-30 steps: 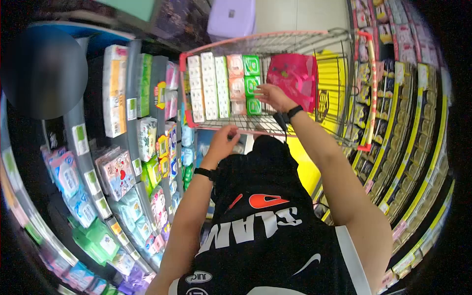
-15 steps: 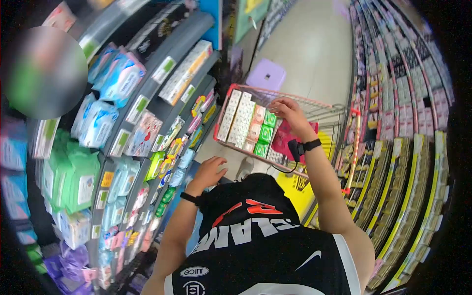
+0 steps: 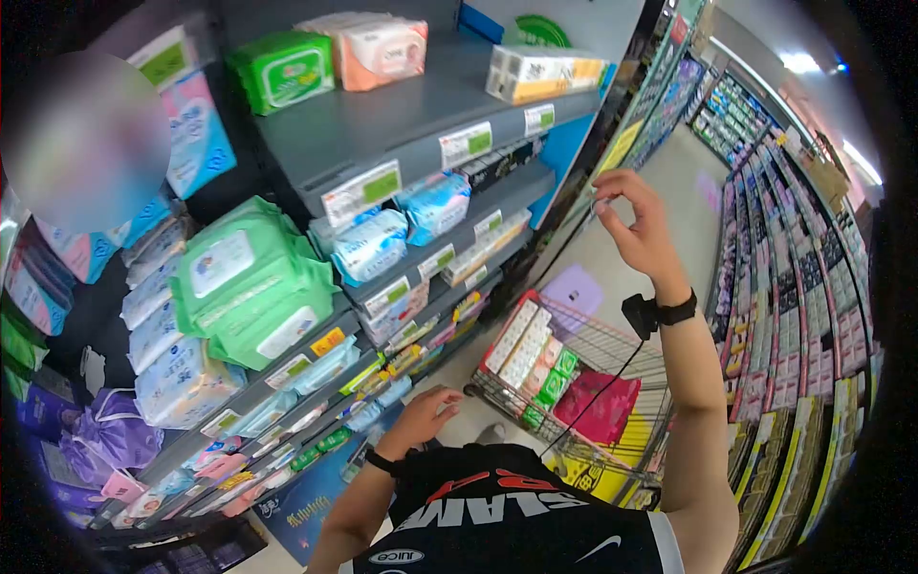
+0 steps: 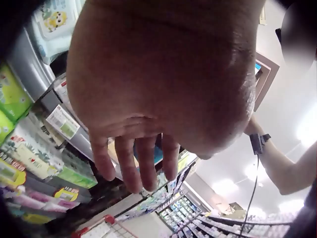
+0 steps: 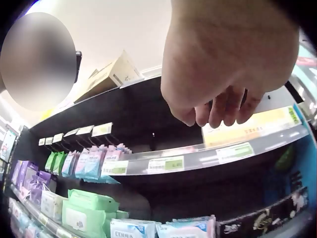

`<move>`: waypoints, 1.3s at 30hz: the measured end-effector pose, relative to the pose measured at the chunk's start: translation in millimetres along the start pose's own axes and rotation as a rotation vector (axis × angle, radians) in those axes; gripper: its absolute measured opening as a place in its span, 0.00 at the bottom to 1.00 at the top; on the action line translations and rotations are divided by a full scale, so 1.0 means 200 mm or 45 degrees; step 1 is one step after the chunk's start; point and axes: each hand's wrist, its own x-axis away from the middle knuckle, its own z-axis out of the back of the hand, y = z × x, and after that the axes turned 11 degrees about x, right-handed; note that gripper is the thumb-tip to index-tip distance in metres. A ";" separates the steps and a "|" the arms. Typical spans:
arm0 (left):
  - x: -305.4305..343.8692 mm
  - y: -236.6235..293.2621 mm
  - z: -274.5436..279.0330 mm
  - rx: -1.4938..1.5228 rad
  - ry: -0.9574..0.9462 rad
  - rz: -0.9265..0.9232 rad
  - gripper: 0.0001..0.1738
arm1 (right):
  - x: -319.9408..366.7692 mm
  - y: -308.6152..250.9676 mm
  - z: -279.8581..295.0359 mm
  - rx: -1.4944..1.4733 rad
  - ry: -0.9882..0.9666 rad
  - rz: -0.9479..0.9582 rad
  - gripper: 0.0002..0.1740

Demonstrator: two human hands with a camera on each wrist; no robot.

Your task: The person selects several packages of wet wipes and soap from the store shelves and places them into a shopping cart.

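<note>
My right hand point(image 3: 636, 225) is raised in the air beside the shelf unit's end, fingers loosely bent and holding nothing. In the right wrist view its fingers overlap a long yellow-and-white pack point(image 5: 252, 130) on a shelf. On the upper shelf lie a green pack point(image 3: 295, 75), an orange-and-white pack point(image 3: 384, 55) and the yellow-and-white pack point(image 3: 545, 77). Lower down, my left hand point(image 3: 419, 421) hangs relaxed between the shelves and the cart, with nothing in it. Large green wipes packs point(image 3: 234, 273) sit on a shelf to the left.
A wire shopping cart point(image 3: 660, 383) stands ahead, carrying white patterned packs point(image 3: 516, 342), green packs point(image 3: 553, 383) and a red bag point(image 3: 601, 407). Beyond it a lilac stool or box point(image 3: 574, 292) is on the floor. Densely stocked shelves point(image 3: 789, 306) line the right side.
The view has swung up and left toward the shelves. My right hand has left the green packs in the cart and risen to shelf height. The left hand stays low.
</note>
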 end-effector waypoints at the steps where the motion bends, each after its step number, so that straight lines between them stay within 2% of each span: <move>1: 0.02 0.00 0.03 -0.059 -0.012 -0.021 0.12 | -0.06 -0.05 -0.02 0.009 0.032 0.038 0.07; 3: 0.07 0.01 0.09 -0.182 -0.025 -0.056 0.11 | -0.19 -0.12 -0.08 0.018 0.095 0.119 0.08; 6: 0.18 0.05 0.19 -0.170 0.012 -0.152 0.06 | -0.36 -0.22 -0.12 0.095 0.162 0.249 0.09; 9: 0.37 0.08 0.32 -0.187 0.103 -0.160 0.11 | -0.62 -0.24 -0.20 0.113 0.222 0.397 0.11; 11: 0.47 0.12 0.37 -0.188 0.146 -0.105 0.14 | -0.78 -0.28 -0.21 0.046 0.191 0.404 0.14; 14: 0.59 0.19 0.40 -0.167 0.277 -0.064 0.14 | -1.00 -0.34 -0.30 0.241 0.196 0.519 0.25; 17: 0.65 0.27 0.42 -0.196 0.383 -0.049 0.11 | -1.20 -0.33 -0.42 0.301 0.151 0.647 0.36; 18: 0.67 0.27 0.42 -0.211 0.405 -0.048 0.11 | -1.25 -0.34 -0.45 0.312 0.055 0.634 0.40; 21: 0.72 0.25 0.42 -0.215 0.473 -0.023 0.10 | -1.36 -0.35 -0.58 0.463 -0.164 0.451 0.40; 24: 0.76 0.24 0.41 -0.215 0.539 0.012 0.09 | -1.41 -0.37 -0.62 0.537 -0.200 0.510 0.43; 27: 0.78 0.17 0.39 -0.189 0.566 -0.025 0.09 | -1.40 -0.46 -0.57 0.793 -0.273 0.340 0.44; 30: 0.77 0.17 0.38 -0.155 0.498 -0.006 0.08 | -1.34 -0.46 -0.51 0.949 -0.218 0.485 0.43; 33: 0.71 0.19 0.38 -0.172 0.405 0.015 0.08 | -1.26 -0.41 -0.48 0.835 -0.094 0.657 0.39; 34: 0.68 0.19 0.38 -0.191 0.381 -0.013 0.08 | -1.24 -0.40 -0.47 0.755 -0.155 0.607 0.35; 37: 0.58 0.21 0.38 -0.240 0.315 -0.012 0.07 | -1.10 -0.43 -0.42 0.636 0.097 0.628 0.32; 39: 0.52 0.21 0.35 -0.266 0.241 -0.013 0.07 | -1.00 -0.48 -0.36 0.652 0.175 0.678 0.30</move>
